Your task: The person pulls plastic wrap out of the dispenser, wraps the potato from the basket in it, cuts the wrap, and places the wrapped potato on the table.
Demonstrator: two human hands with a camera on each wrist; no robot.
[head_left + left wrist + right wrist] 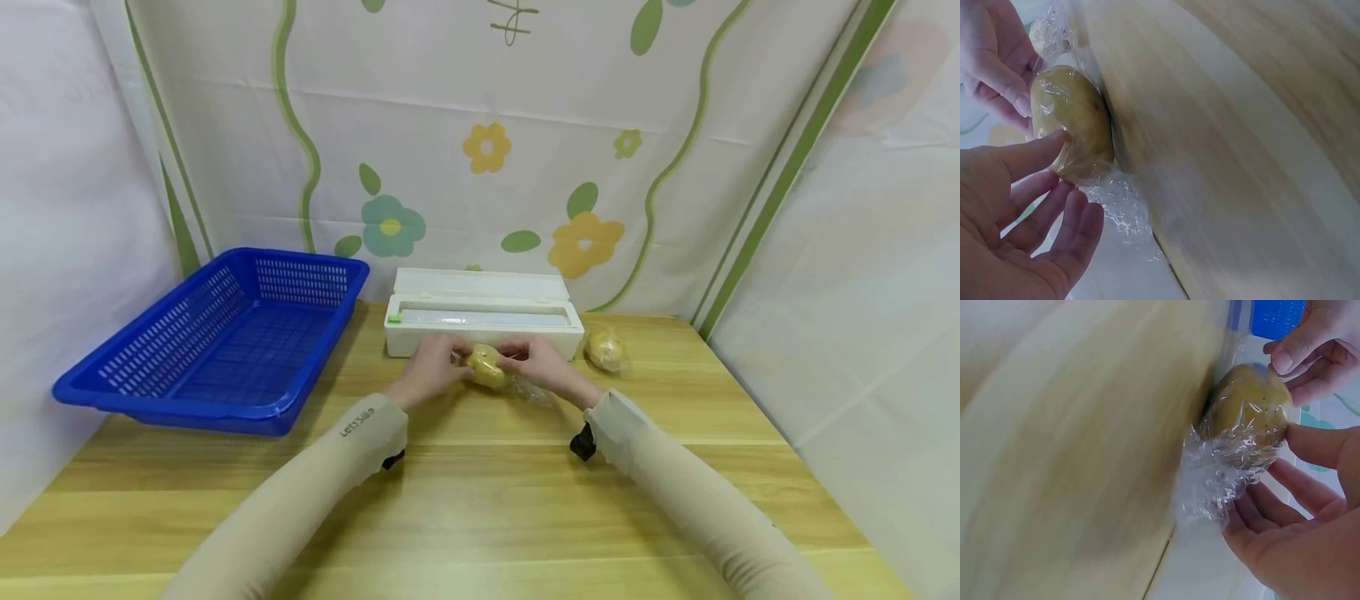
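A yellow potato (486,367) partly wrapped in clear cling film is between the two hands, low over the table in front of a white box. My left hand (437,367) pinches its left end, thumb on top and fingers below, as the left wrist view shows at close range. My right hand (542,363) grips the other end, its thumb against the potato (1250,406) in the right wrist view. Loose, crumpled film (1210,469) bunches beside the right fingers, and more film (1122,206) hangs off near the left fingertips.
The white cling film box (483,340) stands behind the hands with its lid raised and a film roll inside. To its right lies another wrapped potato (605,348). A blue plastic basket (285,408) sits at the left. A patterned cloth (450,100) backs the wooden table (480,517).
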